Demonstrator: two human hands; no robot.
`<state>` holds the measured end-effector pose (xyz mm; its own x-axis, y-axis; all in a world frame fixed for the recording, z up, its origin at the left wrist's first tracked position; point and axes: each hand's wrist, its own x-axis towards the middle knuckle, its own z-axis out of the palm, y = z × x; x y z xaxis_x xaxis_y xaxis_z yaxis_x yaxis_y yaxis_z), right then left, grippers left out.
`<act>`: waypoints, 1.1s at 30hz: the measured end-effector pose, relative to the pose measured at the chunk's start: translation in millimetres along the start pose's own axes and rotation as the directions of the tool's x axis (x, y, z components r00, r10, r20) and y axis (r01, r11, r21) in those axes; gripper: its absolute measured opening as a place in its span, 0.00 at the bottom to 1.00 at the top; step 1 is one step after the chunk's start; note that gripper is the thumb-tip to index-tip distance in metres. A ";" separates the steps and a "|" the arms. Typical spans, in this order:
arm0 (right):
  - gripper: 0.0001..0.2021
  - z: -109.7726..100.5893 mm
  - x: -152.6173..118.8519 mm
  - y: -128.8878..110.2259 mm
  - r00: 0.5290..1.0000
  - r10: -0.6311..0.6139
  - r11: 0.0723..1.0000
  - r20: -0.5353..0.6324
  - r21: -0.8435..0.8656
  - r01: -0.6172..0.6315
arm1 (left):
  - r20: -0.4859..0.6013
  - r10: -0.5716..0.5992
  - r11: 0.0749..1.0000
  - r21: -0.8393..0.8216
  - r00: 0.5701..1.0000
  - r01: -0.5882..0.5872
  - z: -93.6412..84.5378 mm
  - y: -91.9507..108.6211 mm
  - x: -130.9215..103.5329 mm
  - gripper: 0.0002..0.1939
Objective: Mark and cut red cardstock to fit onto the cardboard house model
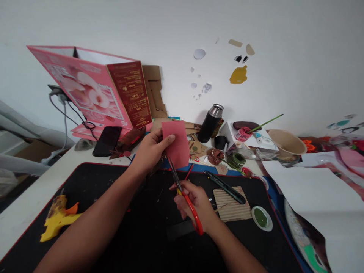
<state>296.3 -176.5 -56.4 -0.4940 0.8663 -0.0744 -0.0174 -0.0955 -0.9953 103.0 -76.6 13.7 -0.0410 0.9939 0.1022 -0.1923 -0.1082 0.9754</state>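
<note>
Black mat covers the table; white wall behind, black flask at one o'clock. Left hand pinches pink paper, centre; right hand grips scissors, handles partly hidden. Yellow tool, eight o'clock, is partly covered.

The bare left forearm slants up from seven o'clock; the left hand grips with its thumb on top, pointing toward two o'clock. The bare right forearm enters from five o'clock; the right hand has curled fingers and sits apart, at five o'clock from the left.
</note>
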 end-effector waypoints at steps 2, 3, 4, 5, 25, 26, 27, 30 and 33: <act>0.22 -0.5 -0.1 1.3 1.000 0.001 1.000 0.001 0.003 -0.001 | -0.004 0.004 1.000 0.012 1.000 -0.003 -1.4 -1.0 0.5 0.20; 0.22 -0.7 -0.1 1.9 1.000 0.001 1.000 0.001 0.001 -0.001 | -0.007 0.007 1.000 0.018 1.000 -0.007 -1.8 -1.3 0.8 0.20; 0.22 -0.8 -0.2 2.2 1.000 0.002 1.000 0.000 -0.001 -0.002 | -0.009 0.012 1.000 0.023 1.000 -0.012 -2.0 -1.5 1.0 0.20; 0.22 -0.8 -0.2 2.2 1.000 0.003 1.000 0.001 -0.004 -0.003 | -0.011 0.015 1.000 0.026 1.000 -0.015 -1.9 -1.6 1.2 0.20; 0.20 -1.4 -1.9 2.2 1.000 -0.003 0.999 -0.013 -0.033 0.003 | -0.002 -0.006 1.000 -0.019 1.000 0.006 3.4 -0.5 -1.8 0.19; 0.20 -1.5 -2.0 2.2 1.000 0.000 0.999 -0.013 -0.036 0.000 | -0.003 -0.009 1.000 -0.014 1.000 0.009 3.6 -0.3 -2.0 0.20; 0.20 -1.6 -2.0 2.0 1.000 0.004 0.999 -0.016 -0.040 -0.004 | -0.004 -0.013 1.000 -0.009 1.000 0.013 3.8 0.0 -2.1 0.20; 0.21 -1.9 -1.8 0.3 0.999 0.010 0.997 -0.032 -0.075 -0.013 | -0.006 -0.029 1.000 -0.007 1.000 0.029 4.3 0.5 -2.3 0.22; 0.20 -2.1 -1.3 -1.2 0.999 0.000 0.994 -0.048 -0.107 -0.005 | -0.004 -0.031 0.999 -0.012 1.000 0.031 4.2 -0.2 -2.0 0.23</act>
<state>298.7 -176.4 -55.3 -0.4515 0.8889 -0.0776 0.0782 -0.0472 -0.9958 107.3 -78.4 14.1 -0.0392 0.9967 0.0712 -0.2052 -0.0778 0.9756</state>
